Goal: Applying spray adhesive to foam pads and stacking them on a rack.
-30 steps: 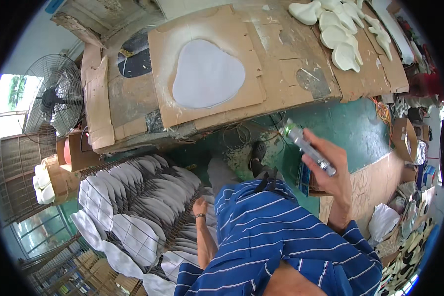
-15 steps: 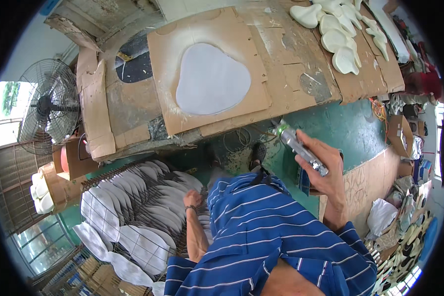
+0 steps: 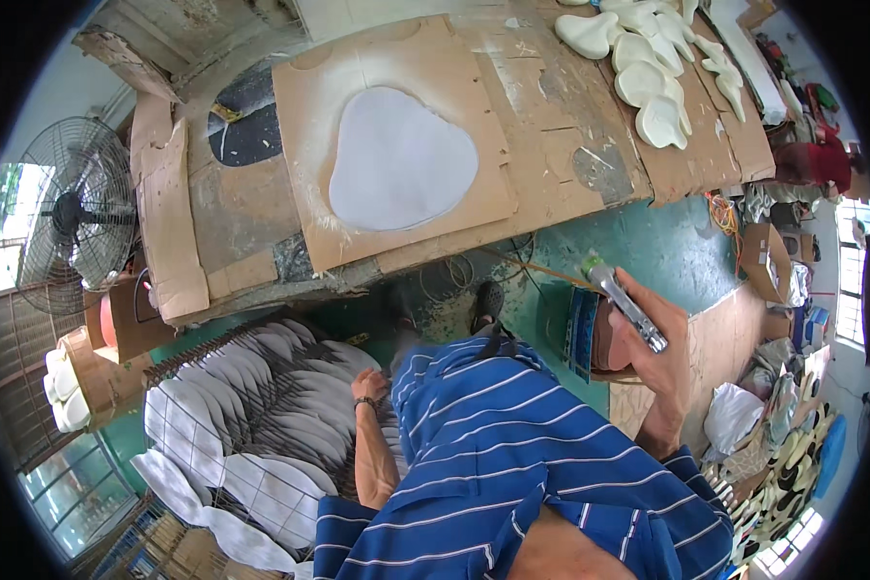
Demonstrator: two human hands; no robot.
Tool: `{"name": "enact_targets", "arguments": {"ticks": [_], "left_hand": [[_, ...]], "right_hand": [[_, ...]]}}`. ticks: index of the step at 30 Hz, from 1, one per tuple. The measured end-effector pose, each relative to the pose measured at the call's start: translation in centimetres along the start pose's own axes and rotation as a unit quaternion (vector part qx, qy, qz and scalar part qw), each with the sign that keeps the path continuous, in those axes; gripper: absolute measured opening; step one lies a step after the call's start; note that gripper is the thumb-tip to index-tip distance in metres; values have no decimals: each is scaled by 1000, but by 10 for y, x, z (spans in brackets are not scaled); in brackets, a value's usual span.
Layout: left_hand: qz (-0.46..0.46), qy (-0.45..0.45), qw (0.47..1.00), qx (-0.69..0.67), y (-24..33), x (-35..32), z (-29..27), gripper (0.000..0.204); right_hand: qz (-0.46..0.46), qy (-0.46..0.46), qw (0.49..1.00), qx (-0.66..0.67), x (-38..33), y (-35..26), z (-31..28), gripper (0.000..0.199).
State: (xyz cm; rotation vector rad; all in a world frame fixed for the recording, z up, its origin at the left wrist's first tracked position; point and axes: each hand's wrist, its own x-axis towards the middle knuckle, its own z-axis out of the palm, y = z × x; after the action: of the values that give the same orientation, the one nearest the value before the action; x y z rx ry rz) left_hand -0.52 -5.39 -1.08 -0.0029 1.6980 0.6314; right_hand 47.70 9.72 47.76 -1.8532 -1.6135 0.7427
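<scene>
Head camera: main change over the last half second is your right hand (image 3: 655, 333). It has carried the silver spray gun (image 3: 632, 309) a bit further right of the workbench (image 3: 541, 116), so the green-marked nozzle end now sits over the floor (image 3: 672, 242), clear of the bench's front edge, where in the last picture it overlapped that edge. Grip is firm, fingers wrapped round the body; can't tell if the trigger is pressed. A stack of reddish-brown pieces (image 3: 605, 343) inside a blue frame (image 3: 579, 333) shows more fully just left of your wrist now. Whole scene has slid slightly left, so I read that as your head turning, not the bench moving. Pale grey pad (image 3: 403, 159) hasn't shifted: flat on the square cardboard sheet (image 3: 304, 184) on the bench, whitish haze round its outline. Your left hand (image 3: 369, 385) stays low by the right side of the wire rack (image 3: 263, 398), close to the rows of grey pieces (image 3: 321, 406); fingers look loosely curled, can't tell whether they hold anything. My read: gun is off the bench and well apart from the pad, so neither hand is working on it right now.
</scene>
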Motion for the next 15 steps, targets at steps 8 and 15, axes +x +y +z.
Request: {"name": "enact_targets", "arguments": {"ticks": [8,15], "left_hand": [[-45,35,998,34,-26,5,-9,37],[-15,16,998,-67,5,-7,8,33]], "right_hand": [[-95,-165,980,62,14,-37,11,64],[-163,-100,979,67,49,-34,44,65]]}}
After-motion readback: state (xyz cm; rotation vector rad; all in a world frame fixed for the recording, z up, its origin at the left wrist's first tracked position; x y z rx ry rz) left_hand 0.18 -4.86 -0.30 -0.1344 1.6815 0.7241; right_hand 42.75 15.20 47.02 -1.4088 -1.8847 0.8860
